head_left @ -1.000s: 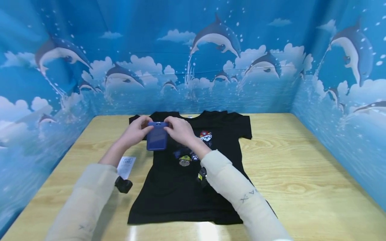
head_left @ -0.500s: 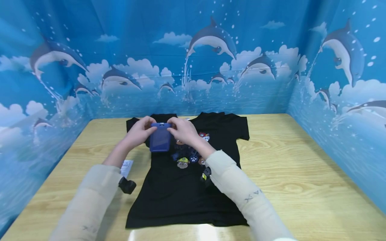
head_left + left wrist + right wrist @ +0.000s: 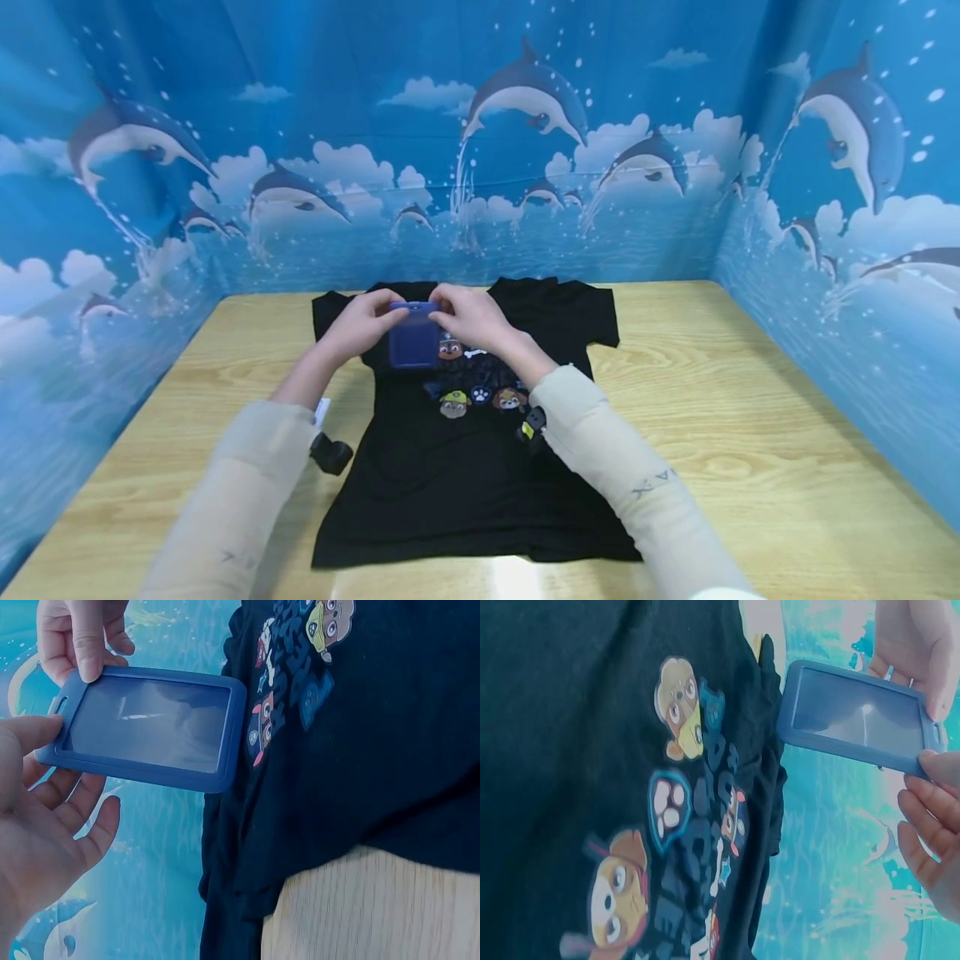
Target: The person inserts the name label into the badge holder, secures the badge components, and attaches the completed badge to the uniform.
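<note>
Table (image 3: 712,433) beneath a black T-shirt (image 3: 465,492) spread flat; over the T-shirt's upper part, left hand (image 3: 360,323) and right hand (image 3: 476,317), both in a thumb-and-finger pinch on the slotted end of a blue badge holder (image 3: 414,343); looks light, stiff, kinda slick, so best grabbed by the rim (image 3: 235,727), not the clear window (image 3: 150,720)

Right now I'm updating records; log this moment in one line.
left hand: pinches blue card holder | right hand: pinches it too | black shirt: spread on table
</note>
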### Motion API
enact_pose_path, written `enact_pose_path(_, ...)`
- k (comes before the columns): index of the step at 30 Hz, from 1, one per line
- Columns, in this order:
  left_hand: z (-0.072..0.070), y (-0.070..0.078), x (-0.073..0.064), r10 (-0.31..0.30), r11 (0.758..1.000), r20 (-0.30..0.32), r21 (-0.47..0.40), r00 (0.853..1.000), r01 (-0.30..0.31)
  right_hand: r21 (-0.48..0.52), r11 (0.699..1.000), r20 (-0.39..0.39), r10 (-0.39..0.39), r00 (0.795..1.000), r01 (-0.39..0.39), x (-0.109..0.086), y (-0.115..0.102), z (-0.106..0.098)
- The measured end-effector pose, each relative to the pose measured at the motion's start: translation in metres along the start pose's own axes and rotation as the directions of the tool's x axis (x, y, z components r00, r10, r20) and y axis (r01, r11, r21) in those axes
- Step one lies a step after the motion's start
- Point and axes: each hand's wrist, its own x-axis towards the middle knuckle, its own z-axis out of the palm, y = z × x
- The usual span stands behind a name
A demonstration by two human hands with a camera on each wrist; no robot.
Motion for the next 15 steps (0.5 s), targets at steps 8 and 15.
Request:
enact_pose_path(8, 0.007, 0.008, 0.005, 0.037, 0.999, 0.030, 0.031, 0.999, -0.038, -0.004, 0.999, 0.035, -0.040, 0.999, 0.040, -0.008, 0.007, -0.014)
enact_pose_path(15, 0.017, 0.015, 0.008, 0.081, 0.995, 0.047, 0.053, 0.996, -0.084, -0.042, 0.997, 0.036, -0.060, 0.998, 0.061, -0.018, 0.014, -0.024)
